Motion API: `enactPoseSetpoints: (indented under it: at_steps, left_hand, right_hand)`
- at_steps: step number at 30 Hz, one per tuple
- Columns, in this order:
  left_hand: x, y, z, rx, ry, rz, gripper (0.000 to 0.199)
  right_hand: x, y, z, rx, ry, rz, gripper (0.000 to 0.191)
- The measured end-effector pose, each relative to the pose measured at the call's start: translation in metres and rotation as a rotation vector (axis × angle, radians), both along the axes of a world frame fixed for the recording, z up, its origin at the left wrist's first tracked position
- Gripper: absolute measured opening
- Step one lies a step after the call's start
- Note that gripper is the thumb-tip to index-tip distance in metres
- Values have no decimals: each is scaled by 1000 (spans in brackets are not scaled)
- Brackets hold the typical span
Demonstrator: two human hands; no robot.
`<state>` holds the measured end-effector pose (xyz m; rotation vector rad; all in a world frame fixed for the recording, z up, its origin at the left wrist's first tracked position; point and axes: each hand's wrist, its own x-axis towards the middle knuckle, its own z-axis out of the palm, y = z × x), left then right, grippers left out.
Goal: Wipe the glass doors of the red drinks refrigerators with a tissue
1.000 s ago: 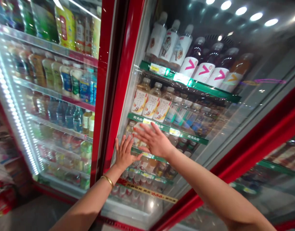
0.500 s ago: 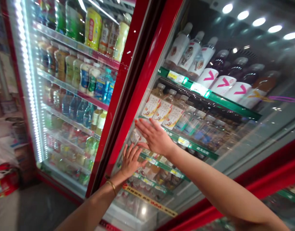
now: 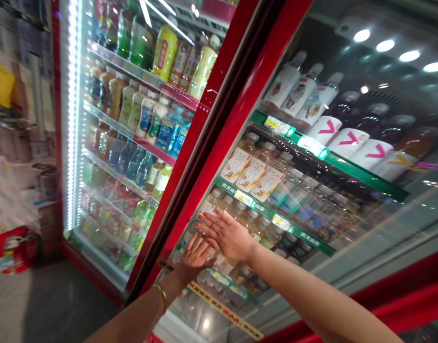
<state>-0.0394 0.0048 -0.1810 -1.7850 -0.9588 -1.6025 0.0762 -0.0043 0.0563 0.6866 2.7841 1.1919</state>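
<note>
While both arms reach in from the bottom of the view, the glass door (image 3: pixel 351 255) of a red-framed drinks cooler stands before the hands, beyond their fingertips and all around them in view. The grip of the left hand (image 3: pixel 199 255) is apart, fingers extended, back toward the camera; the grip of the right hand (image 3: pixel 229 236) is also apart, fingers straight and close side by side. Neither is clamped on anything, and I cannot tell whether either palm touches the pane. The right hand's fingers reach above and over the left hand's in view; contact between them is unclear.

The door's pane faces the person. Its long axis slants in the tilted view from upper right to lower left, and the red frame (image 3: pixel 236 119) follows that line to the left of the hands. A yellow strip (image 3: pixel 224 308) with lettering crosses the lower glass.

Behind the pane, bottles with boxy tea labels (image 3: pixel 252 174) stand above the hands, and bottles with pink marks (image 3: pixel 349 140) stand on the shelf over those. A gold bangle (image 3: pixel 162 297) circles the left wrist. Farther left, a second cooler (image 3: pixel 72 143) glows with a light strip, and a red bag (image 3: pixel 16 250) lies on the floor.
</note>
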Motion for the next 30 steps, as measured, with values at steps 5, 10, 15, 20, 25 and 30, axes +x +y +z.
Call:
enactPoseSetpoints:
  at_steps: [5,10,15,20,25,30]
  left_hand:
    - [-5,-6,3,-64,70,14,49]
    - [-7,-11,4,-124,85,23,39]
    - [-17,-13,13,-100,99,-21,48]
    - [-14,-22,38,-135,-79,-144,59]
    - [-25,-23,74,-71,-182,-164,74]
    - [-31,-4,148,38,-153,-138,83]
  right_hand:
    - [7,5,31,116,242,-80,78]
    - [1,-3,0,145,117,76,63]
    - [23,-4,53,315,194,1,61]
    - [13,2,114,541,546,-208,70]
    - [26,-14,47,354,236,-41,67]
    - [71,-28,73,592,672,-298,78]
